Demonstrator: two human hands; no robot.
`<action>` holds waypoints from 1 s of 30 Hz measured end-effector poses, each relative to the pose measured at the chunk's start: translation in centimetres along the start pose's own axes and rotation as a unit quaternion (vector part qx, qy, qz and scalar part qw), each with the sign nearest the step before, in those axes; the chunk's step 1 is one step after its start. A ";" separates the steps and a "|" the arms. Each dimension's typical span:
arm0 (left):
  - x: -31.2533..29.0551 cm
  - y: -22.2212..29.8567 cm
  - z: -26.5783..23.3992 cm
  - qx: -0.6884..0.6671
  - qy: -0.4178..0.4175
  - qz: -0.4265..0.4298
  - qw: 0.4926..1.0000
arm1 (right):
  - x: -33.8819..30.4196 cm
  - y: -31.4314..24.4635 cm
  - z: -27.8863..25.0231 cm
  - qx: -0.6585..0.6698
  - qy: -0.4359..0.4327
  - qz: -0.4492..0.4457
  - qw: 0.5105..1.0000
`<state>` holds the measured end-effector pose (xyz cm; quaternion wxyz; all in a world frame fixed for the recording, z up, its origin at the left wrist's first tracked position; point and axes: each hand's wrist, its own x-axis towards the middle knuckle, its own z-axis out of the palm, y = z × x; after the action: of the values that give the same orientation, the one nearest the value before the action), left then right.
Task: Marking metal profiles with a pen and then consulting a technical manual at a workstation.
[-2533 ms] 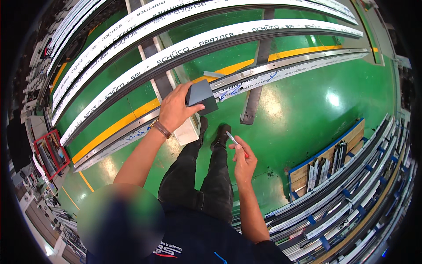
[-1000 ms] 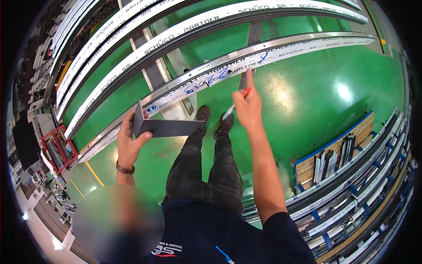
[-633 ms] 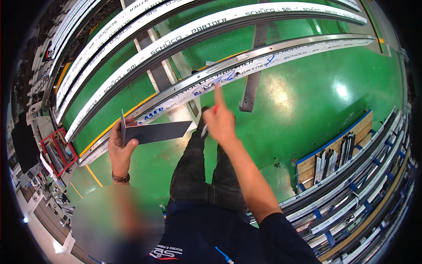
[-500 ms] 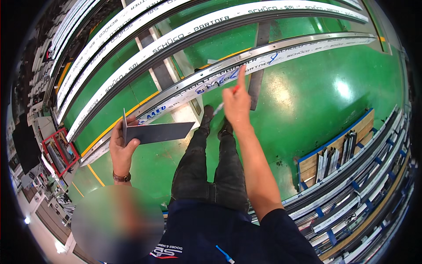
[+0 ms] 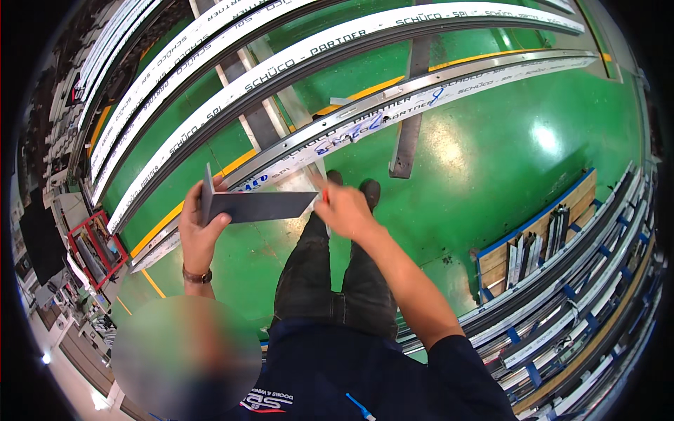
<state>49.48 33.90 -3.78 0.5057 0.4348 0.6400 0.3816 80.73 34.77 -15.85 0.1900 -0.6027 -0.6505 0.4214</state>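
Grey angle piece: a short dark-grey L-shaped profile, held in the air above the green floor, just in front of the long film-wrapped profile that lies on the supports.
Left hand: closed on the left end of the piece — thumb on the near face, fingers behind the upright flange.
Right hand: placed at the right end of the piece, closed on something thin and red, probably a marker; how the fingers lie on it cannot be told.
Long axis: left to right across the view, almost level, roughly along the long profile behind.
Pointing: the free end is directed to the person's right, toward the right hand; the short flange stands up at the left end.
Risk 1: the piece is gripped at one end only, so a push from the right hand could turn it and a slip is judged possible — it would fall near the black shoes.
Risk 2: the cut ends look sharp, so the fingers could be scratched.
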 end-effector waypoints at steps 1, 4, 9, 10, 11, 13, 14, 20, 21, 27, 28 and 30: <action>0.6 0.2 0.5 0.007 -0.011 0.008 1.000 | -1.5 0.2 0.1 0.029 -0.050 0.013 0.998; 3.0 0.8 2.6 0.048 -0.034 0.016 0.998 | -3.7 2.0 -2.0 0.133 -0.030 0.093 0.986; 7.6 1.2 8.8 0.163 -0.083 0.072 0.980 | -7.2 7.9 -8.7 0.205 0.160 0.214 0.942; 8.5 1.4 10.4 0.154 -0.109 0.056 0.980 | -7.8 8.5 -9.7 0.203 0.159 0.213 0.943; 9.3 1.7 11.5 0.146 -0.132 0.041 0.979 | -8.2 8.6 -10.8 0.194 0.163 0.226 0.941; 10.7 0.3 13.2 0.213 -0.112 0.064 0.968 | -8.4 8.3 -11.5 0.187 0.163 0.233 0.940; 11.2 -0.2 13.9 0.278 -0.098 0.087 0.952 | -8.6 8.0 -11.6 0.209 0.164 0.241 0.934; 12.8 -1.2 15.6 0.308 -0.095 0.076 0.944 | -8.4 6.1 -9.7 0.282 0.147 0.246 0.916; 12.8 -1.2 15.8 0.309 -0.097 0.076 0.943 | -8.3 5.8 -9.2 0.289 0.144 0.244 0.914; 13.0 -1.7 15.3 0.275 -0.103 0.057 0.954 | -6.6 3.8 -8.6 0.293 0.107 0.231 0.922; 12.9 -1.6 15.4 0.282 -0.093 0.068 0.953 | -6.0 3.4 -8.6 0.293 0.123 0.216 0.923; 12.7 -1.6 15.5 0.289 -0.083 0.077 0.951 | -4.8 2.9 -8.9 0.256 0.145 0.164 0.942</action>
<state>62.99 46.11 -12.34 0.3791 0.6405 0.6430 0.1807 90.19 32.83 -11.73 0.3582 -0.6866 -0.3784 0.5070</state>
